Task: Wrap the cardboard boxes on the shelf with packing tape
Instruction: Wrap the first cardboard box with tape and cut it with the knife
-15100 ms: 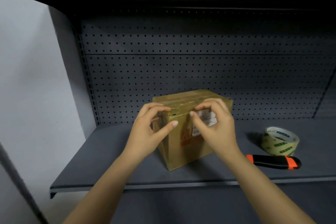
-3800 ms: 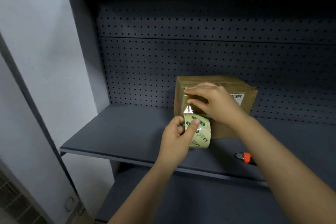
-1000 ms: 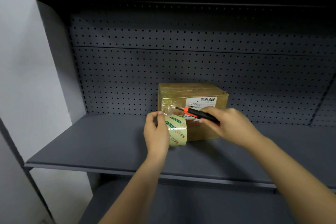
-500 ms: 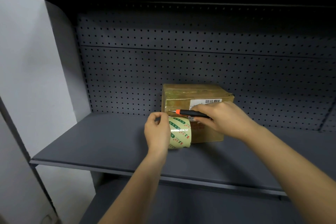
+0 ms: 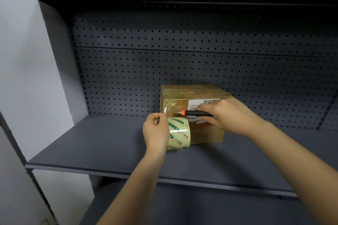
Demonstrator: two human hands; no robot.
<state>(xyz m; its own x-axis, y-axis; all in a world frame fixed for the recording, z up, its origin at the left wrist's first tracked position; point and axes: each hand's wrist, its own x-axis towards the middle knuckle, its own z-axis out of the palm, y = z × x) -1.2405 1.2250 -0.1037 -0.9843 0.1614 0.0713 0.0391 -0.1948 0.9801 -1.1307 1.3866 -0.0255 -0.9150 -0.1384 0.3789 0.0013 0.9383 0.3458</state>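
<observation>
On the shelf [image 5: 91, 142], my left hand [image 5: 156, 131] is curled round the tape roll [image 5: 180, 133], with a clear strip running up to the front left edge of the cardboard box [image 5: 192, 93]. The box stands closed near the pegboard [image 5: 182, 64], so its contents are hidden. My right hand [image 5: 226, 115] grips the utility knife [image 5: 198, 113], its orange tip at the strip. Compared with 0.5 s ago, both hands hold much the same pose. The blade is too small to make out, and 1 label is partly covered.
</observation>
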